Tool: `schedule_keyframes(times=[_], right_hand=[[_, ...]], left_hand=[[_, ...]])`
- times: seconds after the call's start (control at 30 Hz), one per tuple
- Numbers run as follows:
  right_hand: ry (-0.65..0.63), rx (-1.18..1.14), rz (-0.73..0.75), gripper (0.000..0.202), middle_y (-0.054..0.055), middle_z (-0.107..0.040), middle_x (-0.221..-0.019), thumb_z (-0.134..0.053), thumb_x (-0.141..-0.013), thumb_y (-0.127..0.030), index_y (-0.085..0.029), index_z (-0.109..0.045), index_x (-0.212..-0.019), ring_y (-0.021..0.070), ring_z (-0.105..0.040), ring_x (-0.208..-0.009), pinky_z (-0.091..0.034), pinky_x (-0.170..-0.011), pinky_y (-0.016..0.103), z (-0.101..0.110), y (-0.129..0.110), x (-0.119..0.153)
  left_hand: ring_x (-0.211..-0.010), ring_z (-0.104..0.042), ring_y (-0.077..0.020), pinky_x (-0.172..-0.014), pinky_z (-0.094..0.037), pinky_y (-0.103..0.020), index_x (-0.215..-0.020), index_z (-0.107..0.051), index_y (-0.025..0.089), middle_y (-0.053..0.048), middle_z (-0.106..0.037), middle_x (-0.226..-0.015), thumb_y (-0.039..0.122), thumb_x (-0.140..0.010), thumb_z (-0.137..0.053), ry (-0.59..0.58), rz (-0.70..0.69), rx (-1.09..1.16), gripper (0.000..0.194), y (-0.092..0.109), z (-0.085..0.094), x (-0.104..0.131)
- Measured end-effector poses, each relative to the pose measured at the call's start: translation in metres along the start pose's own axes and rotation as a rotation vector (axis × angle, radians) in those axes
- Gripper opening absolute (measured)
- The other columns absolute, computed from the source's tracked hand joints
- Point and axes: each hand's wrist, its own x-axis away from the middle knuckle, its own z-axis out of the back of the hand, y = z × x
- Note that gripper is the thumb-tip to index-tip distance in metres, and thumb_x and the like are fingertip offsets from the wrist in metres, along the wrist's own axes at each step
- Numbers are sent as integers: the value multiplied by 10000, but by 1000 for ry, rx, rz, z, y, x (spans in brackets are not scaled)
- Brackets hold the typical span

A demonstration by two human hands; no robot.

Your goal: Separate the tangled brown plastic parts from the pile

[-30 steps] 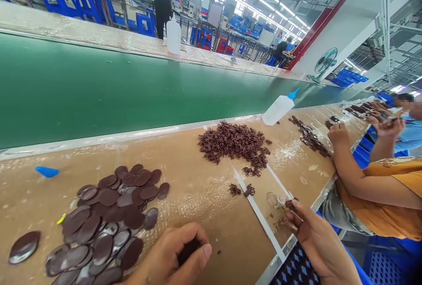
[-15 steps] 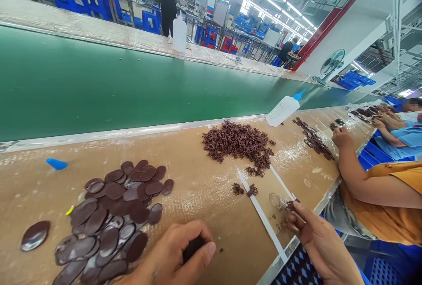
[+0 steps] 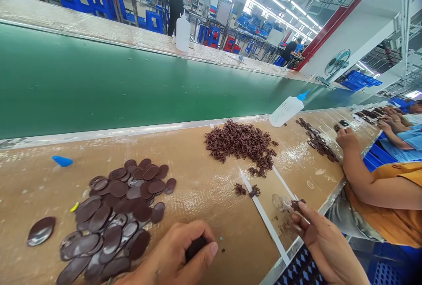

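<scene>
At the near edge of the brown workbench, our left hand is curled tight around one dark oval piece, with the thumb and forefinger pinching it so that only a sliver shows between them. Our right hand sits at the near right corner, fingers narrowed on a small brown spidery bit just beside a clear little cup lying on its side.

We judge the step in hand to be bringing the oval and the small bit together. To do that well, we would keep the oval pinched by its rim so its face stays clear, turn it flat toward us, and hold the small bit lightly, since its thin legs look easy to bend. We would also keep both hands low over the near edge, so a dropped piece lands on the bench and not off it.

The pile of ovals lies near our left hand, toward the near left corner. The heap of small brown bits lies toward the far edge, by the green belt. A squeeze bottle with a blue tip leans at that far edge. Another person's arm rests on the bench to the right.

We can read no brand, label or writing anywhere; the bottles look plain.
</scene>
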Motion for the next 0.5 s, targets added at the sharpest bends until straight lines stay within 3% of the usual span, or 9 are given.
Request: schedule_keyframes(times=[0.17,0.33,0.43,0.5], right_hand=[[0,22,2,440,41,-707,-784,-980,-554,-399,-117,-772,-820,145,-633,-676,-581,-601,175,-5,0,0],[9,31,1,434,38,-711,-828,-982,-548,-393,-133,-781,-830,150,-638,-701,-597,-649,178,-1,1,-1],[56,0,29,426,35,-711,-888,-980,-534,-404,-170,-774,-825,159,-635,-748,-601,-685,180,3,-3,5],[88,-32,36,398,29,-699,-858,-972,-536,-416,-198,-769,-799,164,-621,-746,-602,-679,190,3,-6,14]], left_hand=[[-771,-527,-154,-717,-423,-255,-924,-650,223,4,-589,-813,443,-946,-462,-35,7,-10,290,-3,-2,-1],[-777,-531,-143,-714,-443,-243,-998,-652,244,-5,-596,-902,498,-973,-452,-15,32,47,324,-5,-3,2],[-830,-586,-160,-782,-488,-243,-972,-678,256,-6,-635,-851,463,-980,-475,50,-52,134,290,-5,-1,5],[-790,-598,-163,-755,-515,-229,-1093,-687,270,-3,-641,-776,432,-991,-482,104,-126,220,280,-5,0,8]])
